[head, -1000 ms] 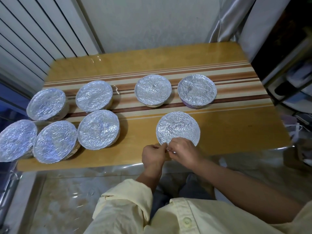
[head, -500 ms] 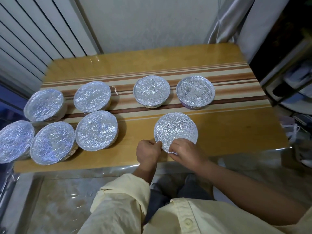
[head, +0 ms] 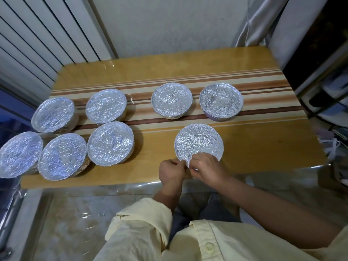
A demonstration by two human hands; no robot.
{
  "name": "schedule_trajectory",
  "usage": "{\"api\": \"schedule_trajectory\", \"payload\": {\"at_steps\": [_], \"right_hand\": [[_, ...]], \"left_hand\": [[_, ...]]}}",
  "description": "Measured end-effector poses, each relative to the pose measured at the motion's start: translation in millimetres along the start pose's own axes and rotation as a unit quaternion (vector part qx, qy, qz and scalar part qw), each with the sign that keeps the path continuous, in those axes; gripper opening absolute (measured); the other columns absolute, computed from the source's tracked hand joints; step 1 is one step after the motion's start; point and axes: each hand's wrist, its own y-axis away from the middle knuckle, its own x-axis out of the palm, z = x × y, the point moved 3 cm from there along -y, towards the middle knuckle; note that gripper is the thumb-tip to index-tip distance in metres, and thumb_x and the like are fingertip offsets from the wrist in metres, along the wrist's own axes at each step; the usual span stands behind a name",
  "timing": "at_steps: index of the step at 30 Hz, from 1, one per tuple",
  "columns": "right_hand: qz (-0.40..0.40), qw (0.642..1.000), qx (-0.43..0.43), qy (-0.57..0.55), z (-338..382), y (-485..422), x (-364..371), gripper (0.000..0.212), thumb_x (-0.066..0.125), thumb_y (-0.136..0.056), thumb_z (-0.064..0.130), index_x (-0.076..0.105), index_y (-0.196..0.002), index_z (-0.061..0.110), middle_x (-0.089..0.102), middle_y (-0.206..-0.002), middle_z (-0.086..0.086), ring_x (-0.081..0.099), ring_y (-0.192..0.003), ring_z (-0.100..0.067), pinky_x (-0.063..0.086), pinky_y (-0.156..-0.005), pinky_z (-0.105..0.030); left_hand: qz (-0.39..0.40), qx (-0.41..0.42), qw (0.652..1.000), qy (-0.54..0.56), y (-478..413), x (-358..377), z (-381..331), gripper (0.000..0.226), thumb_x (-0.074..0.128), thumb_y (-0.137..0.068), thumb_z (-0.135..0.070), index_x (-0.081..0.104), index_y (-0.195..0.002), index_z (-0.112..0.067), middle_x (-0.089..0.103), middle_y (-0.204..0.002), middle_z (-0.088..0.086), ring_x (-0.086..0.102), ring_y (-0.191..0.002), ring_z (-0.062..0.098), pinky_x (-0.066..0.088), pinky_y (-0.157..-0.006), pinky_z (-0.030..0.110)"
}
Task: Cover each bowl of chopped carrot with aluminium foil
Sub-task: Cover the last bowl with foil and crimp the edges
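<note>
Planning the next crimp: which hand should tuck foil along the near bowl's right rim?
Right, likely: the right hand overlaps the foil there; the left hand sits at its left edge.

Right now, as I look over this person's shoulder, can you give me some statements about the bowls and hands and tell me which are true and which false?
1. Eight foil-covered bowls are in view. True.
2. One bowl shows bare carrot. False: every top is covered.
3. Both hands are at the nearest bowl. True: the left hand and right hand pinch its foil at the near rim.
4. The table is plain white. False: it is wood-coloured with brown stripes.
5. The nearest bowl touches its neighbours. False: it stands apart from them.
</note>
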Motion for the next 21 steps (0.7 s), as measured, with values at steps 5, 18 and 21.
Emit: {"api": "schedule_trajectory", "payload": {"at_steps": [5, 18, 21], "right_hand": [[-0.011, 1.000, -0.009, -0.004, 1.5, 0.9, -0.5, 0.025, 0.078, -0.059, -0.002, 0.056, -0.057, 0.011, 0.050, -0.058, -0.001, 0.052, -0.053, -0.022, 0.034, -0.049, -0.024], [-0.006, 1.000, -0.004, -0.012, 2.0, -2.5, -0.1, 0.023, 0.076, -0.060, -0.003, 0.056, -0.058, 0.009, 0.050, -0.058, -0.004, 0.053, -0.053, -0.025, 0.039, -0.046, -0.028], [0.003, 1.000, -0.001, -0.009, 2.7, -5.5, 0.2, 0.022, 0.079, -0.058, -0.002, 0.060, -0.061, 0.009, 0.053, -0.059, -0.004, 0.055, -0.054, -0.025, 0.038, -0.049, -0.025]], "left_hand": [[0.004, -0.018, 1.000, 0.023, 5.1, 2.7, 8.2, 0.025, 0.080, -0.066, -0.036, 0.068, -0.056, -0.016, 0.072, -0.065, 0.006, 0.070, -0.068, 0.030, 0.059, -0.070, 0.039], [-0.005, -0.014, 1.000, 0.015, 4.2, 4.9, 2.1, 0.017, 0.077, -0.066, -0.029, 0.075, -0.068, -0.012, 0.073, -0.067, 0.003, 0.070, -0.069, 0.026, 0.057, -0.069, 0.033], [-0.026, -0.007, 0.999, -0.023, 4.7, -2.6, -9.1, 0.012, 0.074, -0.075, -0.021, 0.076, -0.071, -0.010, 0.070, -0.069, 0.006, 0.065, -0.069, 0.027, 0.042, -0.062, 0.024]]}}
